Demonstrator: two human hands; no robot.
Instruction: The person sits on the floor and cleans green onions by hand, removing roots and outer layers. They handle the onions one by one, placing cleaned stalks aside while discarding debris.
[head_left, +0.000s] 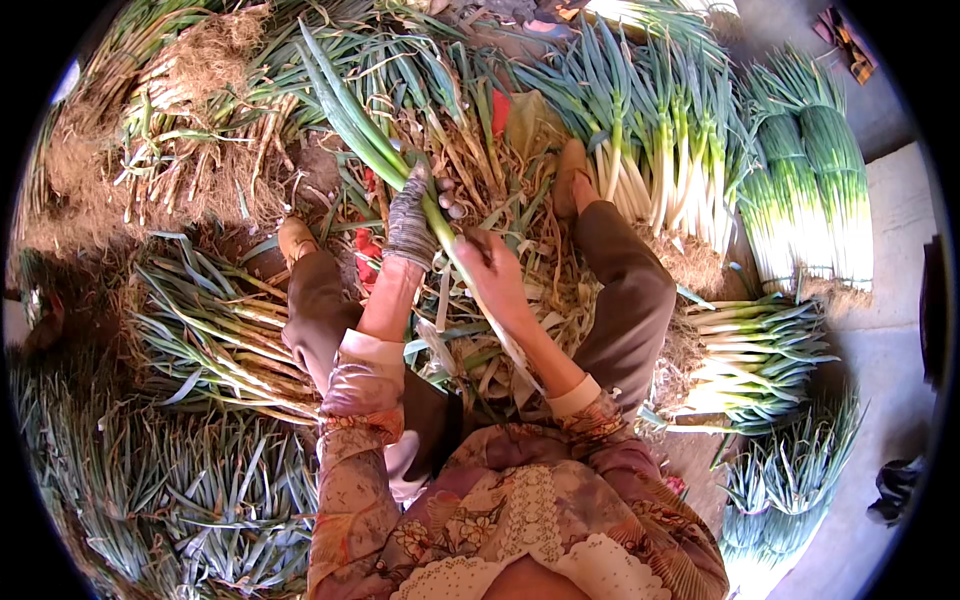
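My left hand, in a grey striped knit glove, grips a long green onion around its upper stalk. The green leaves point up and to the left; the pale lower stalk runs down past my right wrist towards my lap. My bare right hand is closed at the middle of the same stalk, just below the glove. Its fingers are curled and slightly blurred, so what exactly they pinch there is partly hidden. Beneath both hands, peeled leaves and dry skins litter the ground between my legs.
Unpeeled green onions lie left of my leg, with rooty piles beyond. Cleaned white-stalked onions lean at the right front; more lie beside my right knee. Tied bundles stand farther right, near the concrete floor.
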